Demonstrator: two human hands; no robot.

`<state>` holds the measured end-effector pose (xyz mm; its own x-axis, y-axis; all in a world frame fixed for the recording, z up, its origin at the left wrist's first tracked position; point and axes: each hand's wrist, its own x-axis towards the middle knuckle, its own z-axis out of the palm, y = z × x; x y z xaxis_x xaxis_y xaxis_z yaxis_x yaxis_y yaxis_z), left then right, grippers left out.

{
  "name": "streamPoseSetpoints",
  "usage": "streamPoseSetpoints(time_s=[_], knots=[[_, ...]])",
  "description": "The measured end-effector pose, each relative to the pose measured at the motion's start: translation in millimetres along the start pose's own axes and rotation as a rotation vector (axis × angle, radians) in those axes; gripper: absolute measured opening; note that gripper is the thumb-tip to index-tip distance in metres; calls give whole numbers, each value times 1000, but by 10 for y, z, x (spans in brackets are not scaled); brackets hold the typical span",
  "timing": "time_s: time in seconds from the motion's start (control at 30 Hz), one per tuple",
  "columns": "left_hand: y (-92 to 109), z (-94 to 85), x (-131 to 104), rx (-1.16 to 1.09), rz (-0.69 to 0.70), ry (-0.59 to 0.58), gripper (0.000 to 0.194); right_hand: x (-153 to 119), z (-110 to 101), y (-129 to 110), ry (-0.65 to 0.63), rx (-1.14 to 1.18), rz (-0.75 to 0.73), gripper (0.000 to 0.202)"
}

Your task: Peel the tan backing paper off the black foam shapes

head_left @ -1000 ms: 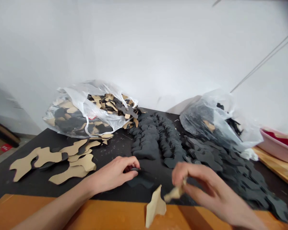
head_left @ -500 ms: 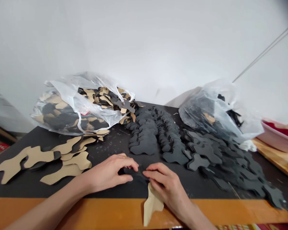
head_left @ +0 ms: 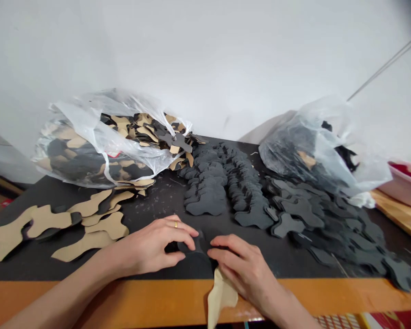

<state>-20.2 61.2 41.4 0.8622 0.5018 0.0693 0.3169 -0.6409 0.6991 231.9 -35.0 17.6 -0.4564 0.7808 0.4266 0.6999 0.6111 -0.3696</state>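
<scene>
Though open, bag full of cutouts.

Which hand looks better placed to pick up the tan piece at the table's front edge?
Probably the right hand: it is right by the tan piece, while the left hand is farther off, at a dark piece.

Behind that curled tan piece, wavy dark-grey pieces lie on the black-topped bench between left and right translucent plastic bags.
</scene>
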Motion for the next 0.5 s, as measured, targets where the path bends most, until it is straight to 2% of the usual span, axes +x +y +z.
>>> streamPoseSetpoints(time_s=[0.17,0.5], knots=[[-17,-3,-20,40,44,15,18,-10,-9,-1,-12,-56,-68,21],[-30,49,14,77,147,108,22,-26,2,-22,-65,-138,-91,24]])
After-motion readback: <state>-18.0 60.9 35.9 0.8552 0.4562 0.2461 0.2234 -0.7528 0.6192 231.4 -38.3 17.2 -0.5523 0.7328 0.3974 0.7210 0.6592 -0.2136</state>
